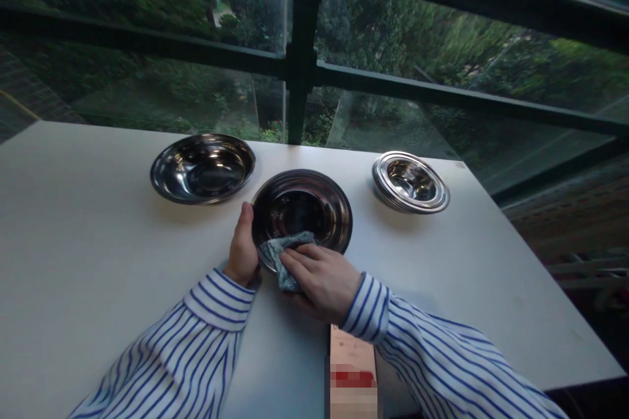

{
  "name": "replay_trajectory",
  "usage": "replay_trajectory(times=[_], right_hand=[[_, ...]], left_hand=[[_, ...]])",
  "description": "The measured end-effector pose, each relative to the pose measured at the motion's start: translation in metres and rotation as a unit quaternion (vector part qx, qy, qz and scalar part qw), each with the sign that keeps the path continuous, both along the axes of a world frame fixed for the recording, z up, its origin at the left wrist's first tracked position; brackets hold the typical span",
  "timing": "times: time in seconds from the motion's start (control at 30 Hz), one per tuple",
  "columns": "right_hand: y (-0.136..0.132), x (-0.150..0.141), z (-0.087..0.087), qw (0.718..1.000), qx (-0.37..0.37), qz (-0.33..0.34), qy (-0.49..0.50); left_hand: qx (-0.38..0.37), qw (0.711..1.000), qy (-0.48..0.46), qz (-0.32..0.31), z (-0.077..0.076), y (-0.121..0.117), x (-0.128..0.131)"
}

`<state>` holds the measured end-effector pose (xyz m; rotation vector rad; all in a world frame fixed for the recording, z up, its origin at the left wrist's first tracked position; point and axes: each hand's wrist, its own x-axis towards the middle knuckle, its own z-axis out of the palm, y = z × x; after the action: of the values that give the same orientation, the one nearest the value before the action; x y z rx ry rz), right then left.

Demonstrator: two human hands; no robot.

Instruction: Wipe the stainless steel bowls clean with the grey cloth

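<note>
A shiny metal bowl is held tilted over the middle of the white table. My left hand grips its left rim, thumb on top and the other fingers hidden beneath. A grey-green patterned cloth lies over the near rim of this bowl. My right hand presses the cloth against the rim, fingers together on top of it and the thumb side out of sight below.
To the left stands a wide metal bowl; on the right is a stack of smaller metal bowls. A phone lies under my right forearm. Behind the white table rises a green-framed window.
</note>
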<state>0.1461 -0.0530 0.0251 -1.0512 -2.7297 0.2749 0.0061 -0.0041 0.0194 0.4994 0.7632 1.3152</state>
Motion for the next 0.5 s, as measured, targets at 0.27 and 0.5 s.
replay_trajectory(times=[0.27,0.5], right_hand=[[0.004,-0.013,0.001,1.000,0.000,-0.016,0.022],[0.001,0.004,0.004,1.000,-0.023,-0.001,-0.005]], left_hand=[[-0.019,1.000,0.011,-0.020,0.000,0.001,0.003],[0.010,1.000,0.010,-0.011,0.001,0.003,-0.001]])
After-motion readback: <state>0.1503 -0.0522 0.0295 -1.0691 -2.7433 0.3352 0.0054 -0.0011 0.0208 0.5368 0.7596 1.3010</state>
